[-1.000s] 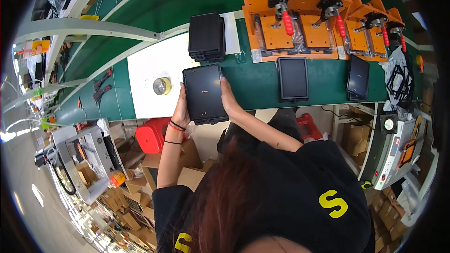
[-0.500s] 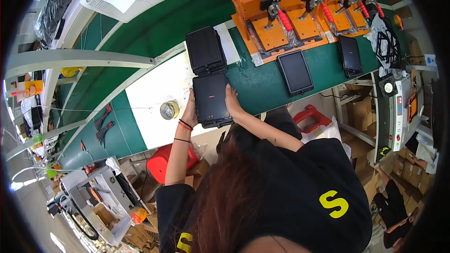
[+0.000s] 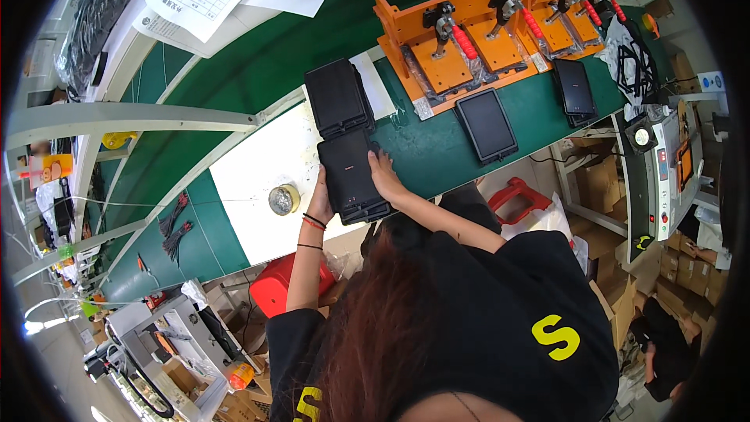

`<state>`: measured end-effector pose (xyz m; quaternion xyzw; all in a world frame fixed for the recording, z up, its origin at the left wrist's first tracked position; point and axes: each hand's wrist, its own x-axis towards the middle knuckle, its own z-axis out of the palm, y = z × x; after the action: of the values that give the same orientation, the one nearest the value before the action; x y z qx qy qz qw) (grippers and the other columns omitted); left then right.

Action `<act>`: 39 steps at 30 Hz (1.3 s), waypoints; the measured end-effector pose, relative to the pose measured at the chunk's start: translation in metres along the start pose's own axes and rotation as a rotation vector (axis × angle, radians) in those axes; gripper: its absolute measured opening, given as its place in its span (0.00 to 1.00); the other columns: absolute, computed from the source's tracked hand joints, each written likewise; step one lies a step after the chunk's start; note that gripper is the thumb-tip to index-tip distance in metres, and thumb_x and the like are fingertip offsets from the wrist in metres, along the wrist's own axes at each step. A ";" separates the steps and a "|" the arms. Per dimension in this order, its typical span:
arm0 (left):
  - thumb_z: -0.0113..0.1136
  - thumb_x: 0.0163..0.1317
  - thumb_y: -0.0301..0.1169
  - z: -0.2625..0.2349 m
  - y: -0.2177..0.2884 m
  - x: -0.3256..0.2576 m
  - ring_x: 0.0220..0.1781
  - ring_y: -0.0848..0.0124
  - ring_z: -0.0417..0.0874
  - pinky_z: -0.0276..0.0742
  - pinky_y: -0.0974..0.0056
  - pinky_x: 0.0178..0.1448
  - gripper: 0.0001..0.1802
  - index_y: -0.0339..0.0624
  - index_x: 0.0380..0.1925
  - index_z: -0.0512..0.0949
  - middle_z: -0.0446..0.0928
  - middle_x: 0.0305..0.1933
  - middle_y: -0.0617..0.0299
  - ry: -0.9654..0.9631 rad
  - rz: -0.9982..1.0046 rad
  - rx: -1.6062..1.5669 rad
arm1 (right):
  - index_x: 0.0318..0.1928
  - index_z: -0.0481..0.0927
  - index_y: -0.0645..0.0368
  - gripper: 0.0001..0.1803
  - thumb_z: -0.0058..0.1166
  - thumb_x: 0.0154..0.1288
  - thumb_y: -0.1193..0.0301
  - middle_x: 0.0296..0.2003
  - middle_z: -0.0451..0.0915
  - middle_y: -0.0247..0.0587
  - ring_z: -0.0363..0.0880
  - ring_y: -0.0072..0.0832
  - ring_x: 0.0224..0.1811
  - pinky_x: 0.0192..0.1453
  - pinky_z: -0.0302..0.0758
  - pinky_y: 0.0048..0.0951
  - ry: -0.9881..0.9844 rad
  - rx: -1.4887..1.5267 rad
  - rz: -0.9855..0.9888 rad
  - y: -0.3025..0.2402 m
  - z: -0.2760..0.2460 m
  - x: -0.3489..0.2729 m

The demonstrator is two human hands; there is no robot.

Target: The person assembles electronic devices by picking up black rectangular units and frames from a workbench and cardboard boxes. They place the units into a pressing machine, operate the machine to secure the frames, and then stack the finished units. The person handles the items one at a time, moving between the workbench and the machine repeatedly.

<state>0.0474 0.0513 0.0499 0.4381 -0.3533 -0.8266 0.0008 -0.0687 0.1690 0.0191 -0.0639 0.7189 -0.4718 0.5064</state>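
A stack of flat black rectangular panels lies right in front of me, its top face plain with tiny markings. Along its left edge my left hand is closed, the fingers pointing away from me. From the right side my right hand grips the same stack, fingertips lying over the edge of the top panel. Just behind it, almost touching, sits a second stack of black panels. A round roll of tape rests on the white sheet left of my left hand.
Orange clamping fixtures with red handles line the back right. Before them lie a black framed panel and another small stack. Cable bundles lie at left. A red stool stands below the table's edge; a person is at lower right.
The whole view has shifted slightly. My right fingertips have come a little further over the top panel's edge; my left hand still holds the stack's left side.
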 end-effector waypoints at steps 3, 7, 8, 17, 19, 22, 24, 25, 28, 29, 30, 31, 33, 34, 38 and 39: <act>0.33 0.69 0.56 0.000 -0.001 0.003 0.58 0.65 0.74 0.70 0.61 0.62 0.35 0.39 0.62 0.62 0.71 0.59 0.56 0.063 -0.033 0.034 | 0.70 0.41 0.65 0.45 0.21 0.67 0.40 0.71 0.36 0.59 0.29 0.49 0.74 0.74 0.33 0.47 0.003 0.004 -0.038 -0.004 -0.001 -0.001; 0.35 0.69 0.54 0.000 0.002 0.008 0.58 0.66 0.74 0.71 0.62 0.61 0.33 0.39 0.62 0.62 0.71 0.59 0.56 0.061 -0.034 0.039 | 0.69 0.41 0.66 0.43 0.22 0.69 0.43 0.70 0.39 0.62 0.31 0.52 0.73 0.74 0.34 0.43 0.000 0.019 -0.045 -0.005 -0.002 -0.001; 0.34 0.69 0.55 0.001 0.004 0.008 0.59 0.66 0.73 0.71 0.62 0.61 0.34 0.38 0.62 0.61 0.70 0.59 0.55 0.063 -0.041 0.055 | 0.69 0.41 0.66 0.42 0.22 0.69 0.44 0.70 0.39 0.62 0.32 0.53 0.73 0.74 0.34 0.43 -0.003 0.009 -0.055 -0.005 -0.003 -0.002; 0.34 0.70 0.54 0.011 0.003 0.002 0.59 0.66 0.73 0.71 0.64 0.61 0.33 0.38 0.63 0.60 0.69 0.60 0.55 0.074 0.008 0.076 | 0.69 0.41 0.65 0.38 0.21 0.71 0.48 0.69 0.40 0.64 0.32 0.58 0.72 0.74 0.36 0.45 0.007 -0.033 -0.188 0.002 -0.003 -0.003; 0.35 0.70 0.53 0.013 0.002 0.000 0.59 0.67 0.73 0.71 0.64 0.61 0.33 0.38 0.63 0.61 0.69 0.60 0.56 0.069 0.029 0.056 | 0.70 0.41 0.63 0.38 0.22 0.71 0.48 0.69 0.39 0.64 0.31 0.58 0.72 0.74 0.36 0.47 0.006 -0.017 -0.185 0.001 -0.002 -0.005; 0.35 0.70 0.53 0.018 0.001 -0.005 0.59 0.68 0.73 0.70 0.65 0.61 0.33 0.39 0.63 0.61 0.69 0.60 0.57 0.067 0.066 0.026 | 0.71 0.41 0.60 0.37 0.22 0.71 0.48 0.70 0.38 0.63 0.30 0.58 0.72 0.73 0.35 0.50 0.013 -0.019 -0.207 0.001 -0.003 -0.006; 0.36 0.70 0.54 0.023 -0.001 -0.010 0.59 0.69 0.72 0.69 0.66 0.61 0.33 0.39 0.63 0.61 0.69 0.60 0.57 0.080 0.097 0.022 | 0.71 0.41 0.59 0.37 0.23 0.71 0.47 0.70 0.38 0.63 0.30 0.58 0.72 0.73 0.35 0.50 0.000 -0.019 -0.221 0.003 -0.004 -0.008; 0.36 0.70 0.54 0.023 -0.002 -0.010 0.59 0.69 0.72 0.69 0.66 0.62 0.33 0.39 0.63 0.61 0.69 0.60 0.57 0.079 0.108 0.013 | 0.71 0.41 0.59 0.38 0.23 0.71 0.47 0.70 0.38 0.62 0.29 0.58 0.72 0.73 0.35 0.51 -0.007 -0.021 -0.228 0.003 -0.005 -0.009; 0.36 0.69 0.53 0.025 -0.006 -0.012 0.60 0.69 0.72 0.68 0.66 0.62 0.33 0.39 0.63 0.61 0.69 0.60 0.57 0.077 0.133 -0.024 | 0.71 0.41 0.58 0.38 0.24 0.71 0.46 0.70 0.38 0.62 0.29 0.57 0.72 0.73 0.34 0.49 -0.030 -0.025 -0.226 0.001 -0.010 -0.014; 0.36 0.70 0.53 0.025 -0.007 -0.013 0.60 0.69 0.72 0.68 0.66 0.62 0.33 0.40 0.63 0.61 0.69 0.60 0.58 0.075 0.137 -0.042 | 0.71 0.41 0.58 0.38 0.24 0.71 0.46 0.70 0.38 0.62 0.28 0.57 0.72 0.73 0.34 0.50 -0.043 -0.019 -0.237 0.000 -0.012 -0.017; 0.36 0.70 0.53 0.026 -0.008 -0.015 0.60 0.69 0.72 0.67 0.66 0.63 0.33 0.40 0.63 0.61 0.69 0.60 0.58 0.078 0.144 -0.059 | 0.71 0.40 0.58 0.38 0.25 0.71 0.46 0.70 0.37 0.62 0.28 0.57 0.72 0.73 0.33 0.51 -0.061 -0.011 -0.249 -0.001 -0.013 -0.019; 0.37 0.70 0.53 0.029 -0.009 -0.017 0.59 0.69 0.72 0.68 0.67 0.62 0.32 0.40 0.62 0.62 0.69 0.60 0.58 0.067 0.164 -0.077 | 0.71 0.40 0.57 0.38 0.25 0.71 0.46 0.70 0.37 0.62 0.27 0.57 0.72 0.73 0.32 0.52 -0.080 -0.004 -0.260 -0.003 -0.015 -0.021; 0.37 0.70 0.53 0.029 -0.012 -0.017 0.59 0.70 0.72 0.68 0.67 0.62 0.31 0.40 0.62 0.63 0.70 0.59 0.58 0.081 0.169 -0.091 | 0.71 0.40 0.58 0.38 0.25 0.71 0.46 0.70 0.36 0.62 0.25 0.57 0.72 0.72 0.30 0.55 -0.113 -0.013 -0.236 -0.006 -0.019 -0.024; 0.37 0.70 0.53 0.027 -0.013 -0.020 0.58 0.70 0.72 0.68 0.67 0.61 0.31 0.40 0.61 0.63 0.70 0.59 0.58 0.093 0.171 -0.097 | 0.71 0.40 0.58 0.38 0.25 0.71 0.46 0.70 0.36 0.62 0.24 0.57 0.72 0.71 0.30 0.56 -0.132 -0.015 -0.223 -0.007 -0.019 -0.027; 0.37 0.69 0.53 0.030 -0.018 -0.030 0.56 0.69 0.75 0.71 0.65 0.60 0.31 0.41 0.60 0.65 0.72 0.57 0.57 0.180 0.211 -0.109 | 0.71 0.40 0.58 0.37 0.27 0.71 0.48 0.71 0.36 0.59 0.22 0.57 0.72 0.70 0.27 0.59 -0.159 -0.063 -0.276 -0.013 -0.024 -0.039; 0.37 0.69 0.53 0.032 -0.018 -0.034 0.56 0.69 0.75 0.70 0.65 0.60 0.30 0.41 0.60 0.65 0.72 0.57 0.57 0.195 0.227 -0.114 | 0.71 0.40 0.58 0.37 0.27 0.72 0.48 0.71 0.36 0.59 0.22 0.57 0.72 0.70 0.26 0.58 -0.167 -0.072 -0.303 -0.020 -0.026 -0.046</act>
<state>0.0510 0.0940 0.0752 0.4727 -0.3514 -0.7935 0.1531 -0.0750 0.2002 0.0660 -0.2285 0.6730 -0.5097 0.4849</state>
